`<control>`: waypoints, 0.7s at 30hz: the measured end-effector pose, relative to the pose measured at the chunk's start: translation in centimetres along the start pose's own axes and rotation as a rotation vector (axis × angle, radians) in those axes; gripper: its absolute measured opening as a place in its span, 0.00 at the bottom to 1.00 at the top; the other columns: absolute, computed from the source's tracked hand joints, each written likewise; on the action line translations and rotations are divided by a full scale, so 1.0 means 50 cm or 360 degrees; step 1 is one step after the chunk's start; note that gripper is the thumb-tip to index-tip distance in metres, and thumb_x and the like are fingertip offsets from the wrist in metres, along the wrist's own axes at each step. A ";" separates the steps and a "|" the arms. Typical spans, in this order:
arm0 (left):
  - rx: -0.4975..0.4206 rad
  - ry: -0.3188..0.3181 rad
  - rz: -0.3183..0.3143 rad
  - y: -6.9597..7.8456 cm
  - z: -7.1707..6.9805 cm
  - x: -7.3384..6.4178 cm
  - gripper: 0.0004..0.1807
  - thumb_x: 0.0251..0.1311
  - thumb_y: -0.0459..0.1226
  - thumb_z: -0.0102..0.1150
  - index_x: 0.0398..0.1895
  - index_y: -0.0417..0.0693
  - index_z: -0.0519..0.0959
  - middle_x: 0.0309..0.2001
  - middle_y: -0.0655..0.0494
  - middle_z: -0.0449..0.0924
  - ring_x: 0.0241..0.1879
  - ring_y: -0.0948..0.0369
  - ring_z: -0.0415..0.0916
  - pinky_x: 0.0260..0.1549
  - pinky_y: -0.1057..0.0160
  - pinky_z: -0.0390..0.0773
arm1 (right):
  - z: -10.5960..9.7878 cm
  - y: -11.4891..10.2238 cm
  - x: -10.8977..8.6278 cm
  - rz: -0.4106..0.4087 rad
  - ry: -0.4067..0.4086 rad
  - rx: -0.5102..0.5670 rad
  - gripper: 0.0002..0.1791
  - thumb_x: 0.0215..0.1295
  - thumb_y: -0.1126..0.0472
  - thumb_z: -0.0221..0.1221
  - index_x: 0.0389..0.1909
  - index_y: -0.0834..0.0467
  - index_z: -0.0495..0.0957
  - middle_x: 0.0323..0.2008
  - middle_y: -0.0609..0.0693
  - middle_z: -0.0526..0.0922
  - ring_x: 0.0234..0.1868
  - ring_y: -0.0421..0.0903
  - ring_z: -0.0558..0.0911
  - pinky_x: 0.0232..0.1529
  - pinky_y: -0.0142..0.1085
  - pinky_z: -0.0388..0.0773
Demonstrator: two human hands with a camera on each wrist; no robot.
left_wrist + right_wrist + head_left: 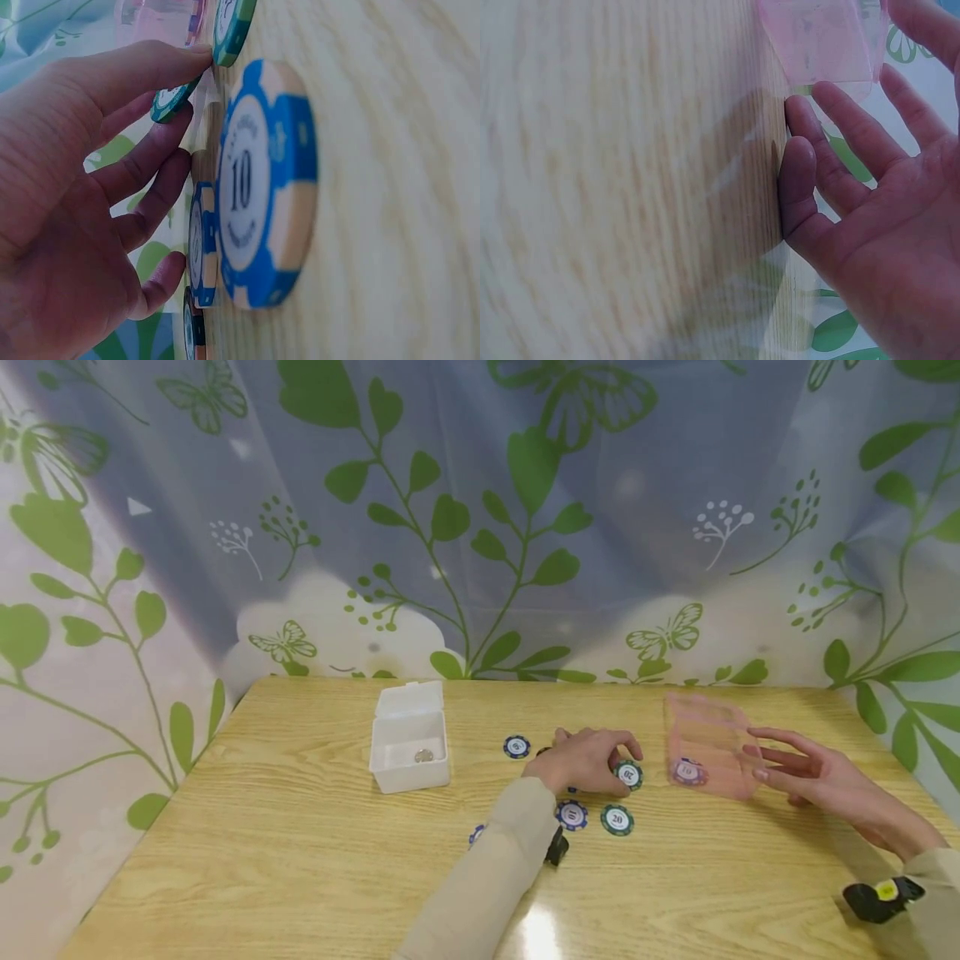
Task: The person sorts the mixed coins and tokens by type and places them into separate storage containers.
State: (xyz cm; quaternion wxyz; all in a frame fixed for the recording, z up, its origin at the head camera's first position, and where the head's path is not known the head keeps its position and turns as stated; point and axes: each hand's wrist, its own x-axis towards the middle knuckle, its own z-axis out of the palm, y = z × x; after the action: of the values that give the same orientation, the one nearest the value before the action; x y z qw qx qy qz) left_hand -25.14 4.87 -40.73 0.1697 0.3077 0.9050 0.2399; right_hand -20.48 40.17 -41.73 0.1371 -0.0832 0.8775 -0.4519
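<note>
the left hand (588,764), right of centre in the head view, has a narrow grip: thumb and a finger pinch a held chip (628,774), green with a 20 on its face and tilted. the other fingers are spread, as the left wrist view shows.

just below the held chip lies a green chip (617,820), also a 20, flat on the table (300,860). beside it to the left is a blue chip (572,815) marked 10. another, the far chip (517,746), lies up and left of the left hand, and the sleeve (487,860) partly covers an edge chip (476,833).

the right hand (832,777), at the right of the frame, is wide, its fingers apart at the right side of the pink box (720,785); whether they touch it i cannot tell. a boxed chip (688,771) marked 10 shows within the outline of the pink box.

left of centre stands the white box (411,777), lid up, with something small and silvery inside. a leafy curtain (660,568) fills the top.
</note>
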 end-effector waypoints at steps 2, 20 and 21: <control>-0.0011 -0.0013 0.0008 -0.002 -0.001 0.000 0.22 0.59 0.46 0.72 0.56 0.71 0.78 0.35 0.71 0.77 0.36 0.67 0.71 0.51 0.52 0.54 | 0.000 0.000 0.000 0.0002 0.0000 -0.0003 0.36 0.79 0.54 0.54 0.82 0.51 0.51 0.55 0.13 0.70 0.50 0.19 0.77 0.34 0.39 0.78; -0.0056 -0.0044 0.0015 -0.012 -0.002 0.001 0.21 0.59 0.43 0.72 0.55 0.69 0.81 0.33 0.71 0.79 0.35 0.68 0.72 0.51 0.54 0.54 | -0.001 0.002 0.000 -0.0013 -0.0001 0.0006 0.37 0.78 0.53 0.56 0.81 0.51 0.51 0.55 0.13 0.70 0.50 0.20 0.77 0.33 0.39 0.76; -0.0055 -0.0043 0.0014 -0.012 -0.002 0.001 0.21 0.59 0.43 0.72 0.55 0.69 0.81 0.32 0.70 0.79 0.35 0.68 0.72 0.51 0.54 0.55 | 0.000 0.002 0.000 -0.0010 -0.0002 0.0006 0.37 0.78 0.53 0.56 0.81 0.51 0.51 0.55 0.13 0.70 0.50 0.20 0.77 0.33 0.39 0.77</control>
State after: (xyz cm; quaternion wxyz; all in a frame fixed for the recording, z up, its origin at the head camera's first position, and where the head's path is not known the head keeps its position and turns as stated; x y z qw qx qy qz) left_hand -25.52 4.45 -41.00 0.1861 0.3120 0.8969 0.2521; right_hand -20.49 40.24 -41.81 0.1363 -0.0861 0.8763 -0.4539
